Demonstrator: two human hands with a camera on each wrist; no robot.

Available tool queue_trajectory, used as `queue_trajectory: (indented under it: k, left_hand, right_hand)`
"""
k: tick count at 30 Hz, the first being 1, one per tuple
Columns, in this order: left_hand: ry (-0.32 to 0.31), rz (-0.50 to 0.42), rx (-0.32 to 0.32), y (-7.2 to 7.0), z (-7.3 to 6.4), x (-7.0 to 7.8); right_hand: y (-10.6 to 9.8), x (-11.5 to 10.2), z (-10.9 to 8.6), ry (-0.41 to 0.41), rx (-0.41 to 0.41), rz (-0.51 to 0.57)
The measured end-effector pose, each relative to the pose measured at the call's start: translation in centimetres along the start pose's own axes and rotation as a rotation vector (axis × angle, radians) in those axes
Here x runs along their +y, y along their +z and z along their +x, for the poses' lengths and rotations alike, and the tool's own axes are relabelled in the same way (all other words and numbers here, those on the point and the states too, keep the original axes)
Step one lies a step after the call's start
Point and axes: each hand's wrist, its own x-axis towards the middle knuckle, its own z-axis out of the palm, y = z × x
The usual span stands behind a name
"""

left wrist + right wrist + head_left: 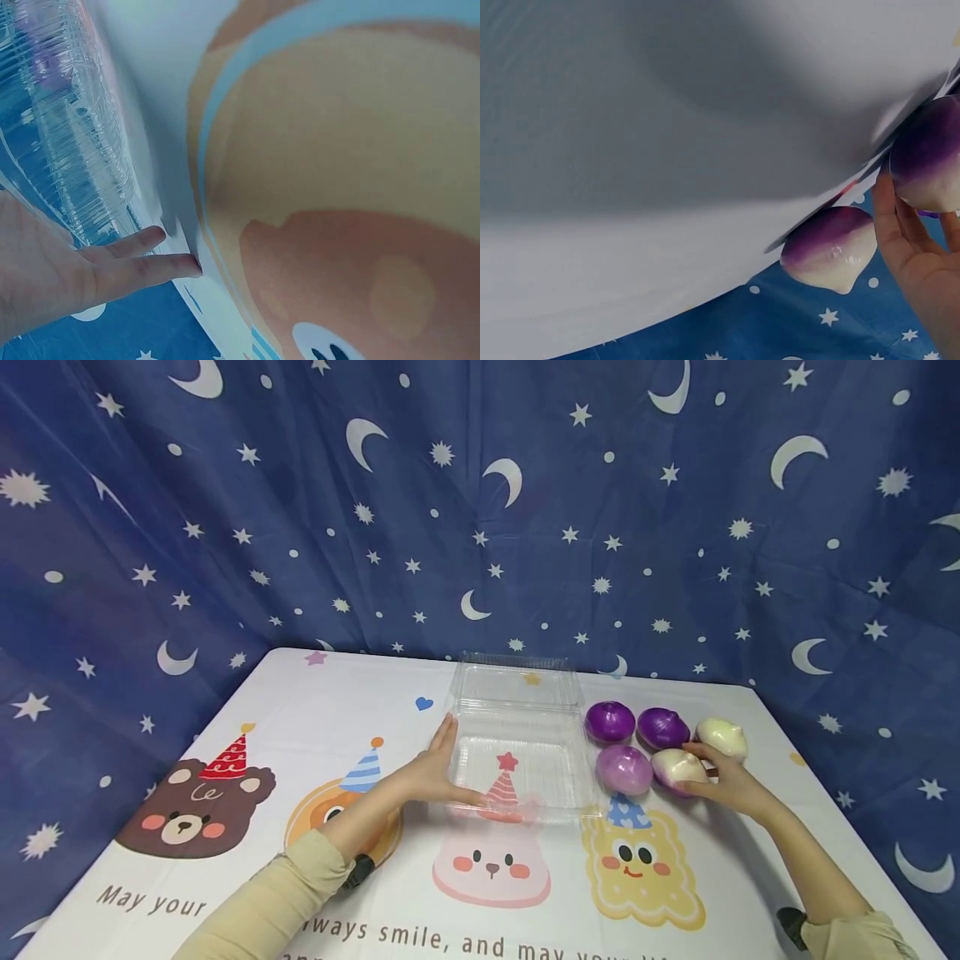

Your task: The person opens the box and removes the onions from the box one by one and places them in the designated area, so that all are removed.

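Note:
A clear plastic clamshell box (517,772) lies with its lid folded back at the middle of the table. My left hand (438,772) rests against its near left corner, fingers straight along the side and thumb along the front edge; in the left wrist view two fingers (150,259) extend past the ribbed wall. My right hand (731,781) grips a cream-and-purple onion (677,770), fingers on its far side and thumb on the near side. Around it are a light purple onion (625,769), two dark purple onions (610,722) and another cream-topped onion (722,738).
A white cloth (225,697) with cartoon animals and lettering covers the table. Behind the far edge hangs a blue curtain (540,568) with moons and stars. The hinged lid (517,683) reaches to the back edge.

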Motion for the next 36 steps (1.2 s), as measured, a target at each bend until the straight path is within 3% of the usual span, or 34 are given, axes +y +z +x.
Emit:
queue_trajectory:
  k: [15, 20, 23, 27, 36]
  left_hand:
    - [0.017, 0.047, 0.022, -0.1, 0.5, 0.0]
    - [0.022, 0.058, 0.054, 0.0, 0.4, 0.0]
    - [0.034, 0.068, 0.065, 0.0, 0.1, 0.0]
    - [0.034, 0.125, 0.093, 0.0, -0.4, -0.1]
    - [0.065, 0.241, 0.164, 0.4, -0.4, -0.6]
  right_hand:
    - [0.2, -0.9, -0.1, 0.006, 0.067, -0.021]
    - [0.7, -1.7, 0.2, 0.000, 0.184, -0.085]
    - [1.3, -2.2, 0.4, -0.045, 0.305, -0.119]
    - [2.0, -3.1, 0.8, -0.121, 0.386, -0.151]
    - [2.7, -5.4, 1.8, -0.227, 0.364, -0.187]
